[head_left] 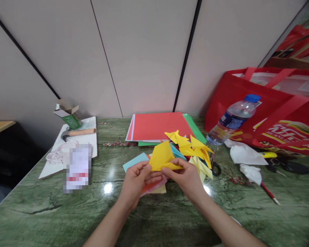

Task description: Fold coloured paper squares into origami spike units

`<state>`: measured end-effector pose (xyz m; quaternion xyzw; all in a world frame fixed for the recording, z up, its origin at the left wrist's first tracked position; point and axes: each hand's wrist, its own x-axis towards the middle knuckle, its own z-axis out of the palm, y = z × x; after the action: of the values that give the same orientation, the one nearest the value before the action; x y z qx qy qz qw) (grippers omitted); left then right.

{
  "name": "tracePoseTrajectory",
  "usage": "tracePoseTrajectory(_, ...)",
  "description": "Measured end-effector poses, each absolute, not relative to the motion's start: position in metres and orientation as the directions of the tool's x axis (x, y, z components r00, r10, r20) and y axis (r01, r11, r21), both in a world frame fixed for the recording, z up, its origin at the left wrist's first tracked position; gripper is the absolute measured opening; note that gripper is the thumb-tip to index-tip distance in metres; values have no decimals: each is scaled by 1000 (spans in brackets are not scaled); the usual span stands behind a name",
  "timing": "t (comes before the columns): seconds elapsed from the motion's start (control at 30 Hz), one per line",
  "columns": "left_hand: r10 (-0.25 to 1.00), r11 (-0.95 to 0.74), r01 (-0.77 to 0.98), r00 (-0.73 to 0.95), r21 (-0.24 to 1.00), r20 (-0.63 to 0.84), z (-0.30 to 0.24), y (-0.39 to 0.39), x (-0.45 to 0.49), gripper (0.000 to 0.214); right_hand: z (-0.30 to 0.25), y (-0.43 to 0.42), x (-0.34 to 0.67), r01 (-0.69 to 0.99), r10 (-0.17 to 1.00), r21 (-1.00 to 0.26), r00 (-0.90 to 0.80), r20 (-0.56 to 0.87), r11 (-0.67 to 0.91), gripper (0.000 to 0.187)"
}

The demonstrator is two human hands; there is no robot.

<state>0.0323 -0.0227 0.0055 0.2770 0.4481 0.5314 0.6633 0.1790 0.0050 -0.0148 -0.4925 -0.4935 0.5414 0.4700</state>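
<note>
A partly folded sheet of yellow origami paper [161, 156] is raised above the table between my two hands. My left hand [137, 176] pinches its lower left corner with the thumb on top. The lower right edge, folded over in a narrow strip, is gripped by my right hand [184, 173]. Beneath and behind lie loose coloured squares, among them a light blue sheet [136, 161] and a pale yellow one [159, 189]. Several folded yellow paper pieces [193, 145] are heaped just behind my right hand, a paler one [200, 168] nearest to it.
Red and green paper sheets [158, 126] lie stacked by the wall. To the right stand a water bottle [233, 118] and a red bag [267, 113], with tissues [247, 154] and a red pencil [270, 193] in front. A hammer [79, 133] and small box [71, 118] rest on a white board [92, 128] at left.
</note>
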Motion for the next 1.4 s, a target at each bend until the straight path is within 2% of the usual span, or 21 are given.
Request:
tracePoseTrajectory(0.17, 957, 267, -459, 24, 847, -289, 5, -24, 31, 18, -13, 6, 179, -25, 995, -998, -77, -56, -58, 22)
tracePoseTrajectory(0.4, 960, 260, -432, 17, 864, -280, 4, -23, 30, 24, -18, 7, 180, -168, 970, -969, -188, -151, -184, 25)
tracePoseTrajectory(0.53, 971, 224, -387, 8, 895, -240, 1, -22, 30, 25, -18, 7, 181, -218, 964, -948, -185, -192, -231, 25)
tracePoseTrajectory(0.73, 978, 201, -356, 26, 913, -205, 0, -22, 30, 27, -16, 6, 180, -199, 968, -952, -144, -206, -232, 26)
tracePoseTrajectory(0.93, 981, 186, -384, 17, 905, -194, 1, -24, 30, 54, -14, 5, 179, -200, 966, -948, -125, -225, -246, 26)
tracePoseTrajectory(1.1, 986, 155, -344, 2, 926, -164, -2, -24, 31, 25, -13, 6, 180, -199, 970, -951, -100, -220, -236, 27)
tracePoseTrajectory(1.27, 988, 150, -248, 9, 957, -153, 1, -26, 31, 23, -13, 6, 180, -190, 976, -959, -83, -199, -212, 25)
tracePoseTrajectory(1.4, 989, 123, -190, -64, 974, -137, 2, -26, 32, 20, -12, 5, 179, -195, 976, -957, -88, -200, -214, 25)
